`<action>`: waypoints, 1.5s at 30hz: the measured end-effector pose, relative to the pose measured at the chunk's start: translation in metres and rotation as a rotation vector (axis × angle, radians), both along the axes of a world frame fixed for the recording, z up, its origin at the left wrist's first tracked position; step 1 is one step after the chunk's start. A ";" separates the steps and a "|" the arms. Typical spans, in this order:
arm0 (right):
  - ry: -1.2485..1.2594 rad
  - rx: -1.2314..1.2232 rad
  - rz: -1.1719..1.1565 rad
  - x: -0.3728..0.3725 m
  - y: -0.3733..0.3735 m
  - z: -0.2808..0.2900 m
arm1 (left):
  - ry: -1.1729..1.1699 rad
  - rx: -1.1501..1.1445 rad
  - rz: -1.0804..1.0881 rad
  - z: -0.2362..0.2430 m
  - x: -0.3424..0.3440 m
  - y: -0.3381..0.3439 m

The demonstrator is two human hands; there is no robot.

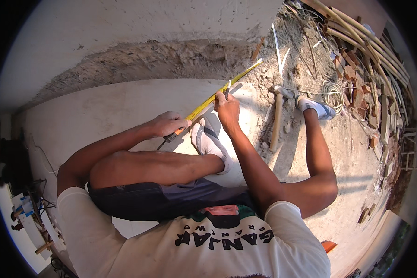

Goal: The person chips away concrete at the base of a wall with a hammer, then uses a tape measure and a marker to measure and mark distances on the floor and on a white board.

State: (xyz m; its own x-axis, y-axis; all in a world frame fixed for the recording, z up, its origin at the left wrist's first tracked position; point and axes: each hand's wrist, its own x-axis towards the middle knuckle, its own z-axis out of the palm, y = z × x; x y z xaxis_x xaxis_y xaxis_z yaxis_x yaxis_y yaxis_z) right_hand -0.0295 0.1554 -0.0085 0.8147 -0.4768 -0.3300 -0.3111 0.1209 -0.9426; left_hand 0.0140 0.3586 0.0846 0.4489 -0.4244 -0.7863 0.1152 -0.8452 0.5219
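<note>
Two hands, left (167, 124) pinning yellow tape measure (217, 95), right (228, 109) gripping pencil (227, 89)

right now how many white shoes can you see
2. One white shoe rests on the pale board, just below the left hand holding the yellow tape measure. The other shoe is on the dirt to the right, beside the hammer.

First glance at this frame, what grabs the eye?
The yellow tape measure stretched diagonally across the pale board at centre, pinned by the left hand while the right hand puts a pencil against it. Just right of the board, a wooden-handled hammer lies on the dirt. Far right, a heap of bamboo poles and broken bricks.
</note>
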 end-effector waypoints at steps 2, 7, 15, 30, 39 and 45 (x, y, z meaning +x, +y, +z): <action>-0.003 0.031 -0.019 -0.006 0.004 0.021 | -0.041 -0.046 -0.047 0.005 0.005 -0.011; -0.126 0.108 -0.043 -0.027 -0.011 0.033 | -0.064 -0.139 -0.083 0.010 0.000 -0.065; -0.151 0.123 0.029 -0.063 -0.018 0.039 | 0.027 -0.184 0.042 0.035 -0.036 -0.095; -0.244 0.001 -0.046 -0.067 -0.032 0.038 | -0.025 -0.281 0.255 0.058 -0.069 -0.125; 0.065 -0.291 0.147 -0.043 -0.058 -0.012 | -0.325 -0.348 0.100 -0.075 -0.058 -0.120; 0.242 -0.466 0.372 -0.021 -0.074 -0.065 | -0.246 -0.374 0.175 -0.114 -0.059 -0.121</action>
State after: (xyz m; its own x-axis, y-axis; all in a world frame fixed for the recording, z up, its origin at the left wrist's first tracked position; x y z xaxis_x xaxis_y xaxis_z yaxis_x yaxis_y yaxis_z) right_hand -0.0510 0.0818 -0.0731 0.8818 -0.3140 -0.3520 -0.4638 -0.4413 -0.7682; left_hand -0.0452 0.2378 -0.0290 0.6926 -0.5593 -0.4556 0.0738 -0.5734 0.8160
